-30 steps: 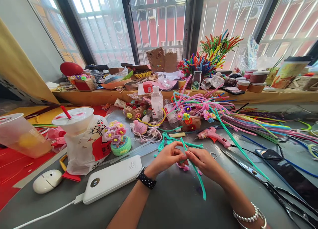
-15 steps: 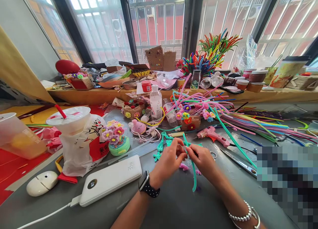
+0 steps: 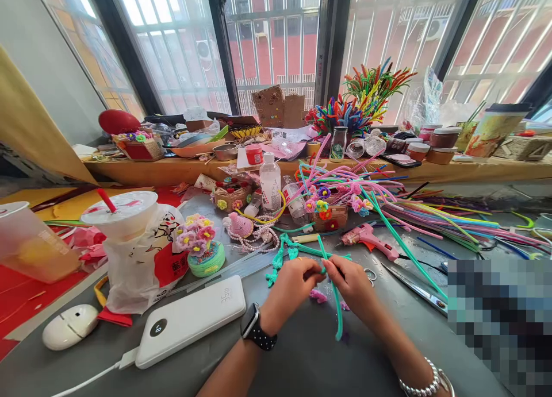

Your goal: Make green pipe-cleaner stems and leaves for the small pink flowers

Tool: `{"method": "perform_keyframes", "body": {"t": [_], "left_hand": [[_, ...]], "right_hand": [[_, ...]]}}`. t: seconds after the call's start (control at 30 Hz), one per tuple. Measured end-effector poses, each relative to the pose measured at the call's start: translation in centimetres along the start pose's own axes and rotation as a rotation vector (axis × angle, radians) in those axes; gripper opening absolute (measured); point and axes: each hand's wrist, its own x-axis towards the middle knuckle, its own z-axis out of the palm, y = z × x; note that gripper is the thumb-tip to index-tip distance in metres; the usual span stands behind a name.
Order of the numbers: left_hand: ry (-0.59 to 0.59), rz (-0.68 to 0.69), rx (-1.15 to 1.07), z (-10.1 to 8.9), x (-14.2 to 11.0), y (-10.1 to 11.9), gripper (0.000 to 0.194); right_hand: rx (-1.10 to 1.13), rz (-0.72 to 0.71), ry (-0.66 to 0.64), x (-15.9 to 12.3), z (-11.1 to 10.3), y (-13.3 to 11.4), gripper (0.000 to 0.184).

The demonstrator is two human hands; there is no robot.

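Note:
My left hand [image 3: 292, 289] and my right hand [image 3: 354, 282] meet over the grey table [image 3: 302, 357], both pinching one teal pipe cleaner [image 3: 335, 302]. Its upper end sticks up between my fingertips and its lower end curves down toward me. A small pink fuzzy piece [image 3: 318, 296] lies on the table just under my hands. Twisted teal pipe-cleaner shapes [image 3: 282, 258] lie just beyond my left hand. A black watch sits on my left wrist, a beaded bracelet on my right.
A white power bank [image 3: 190, 319] with cable and a white mouse [image 3: 69, 327] lie to the left. A lidded drink in a bag [image 3: 133, 242], a pink glue gun [image 3: 371, 239], scissors [image 3: 414, 285] and a heap of coloured pipe cleaners [image 3: 414, 210] surround my hands. Bottles and jars crowd the windowsill.
My hands have stayed together on the teal pipe cleaner, working it between the fingers; its free lower end has swung closer in. The view shifted slightly.

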Motion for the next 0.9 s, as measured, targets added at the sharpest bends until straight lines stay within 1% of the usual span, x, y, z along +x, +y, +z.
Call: {"method": "perform_keyframes", "body": {"t": [0.07,0.2,0.3,0.37,0.43,0.53,0.6,0.67,0.73,0.77,0.83,0.9], "left_hand": [[0.027,0.017,0.086,0.0,-0.1,0.1,0.011],[0.094,0.079,0.238,0.4,-0.3,0.2,0.016],[0.144,0.113,0.269,0.6,-0.4,0.0,0.017],[0.155,0.121,0.206,0.5,-0.2,0.0,0.015],[0.144,0.099,0.093,0.1,0.0,-0.1,0.015],[0.154,0.006,-0.082,-0.6,0.3,0.0,0.024],[0.105,-0.032,-0.209,-0.7,0.4,-0.1,0.025],[0.026,-0.060,-0.324,-0.6,0.4,-0.2,0.021],[-0.037,-0.096,-0.402,-0.4,0.4,-0.5,0.017],[-0.047,-0.116,-0.423,-0.3,0.4,-0.7,0.015],[-0.027,-0.147,-0.433,-0.2,0.5,-0.9,0.012],[0.058,-0.170,-0.424,-0.4,0.5,-1.1,0.012]], "right_hand": [[0.059,0.018,-0.002,0.0,0.1,0.0,0.034],[0.132,0.047,-0.004,0.2,0.3,0.2,0.034],[0.160,0.071,0.019,0.3,0.0,0.3,0.034],[0.177,0.087,0.021,0.3,-0.3,0.3,0.034],[0.189,0.103,0.011,0.3,-0.6,0.2,0.034],[0.189,0.100,-0.001,0.2,-1.0,0.0,0.034],[0.172,0.072,-0.021,0.2,-0.9,-0.1,0.034],[0.150,0.048,-0.042,0.2,-0.7,-0.1,0.034],[0.133,0.041,-0.065,0.3,-0.5,-0.1,0.035],[0.128,0.041,-0.078,0.3,-0.5,-0.1,0.035],[0.119,0.046,-0.111,0.4,-0.8,-0.1,0.035],[0.104,0.063,-0.153,0.4,-1.7,-0.1,0.033]]}}
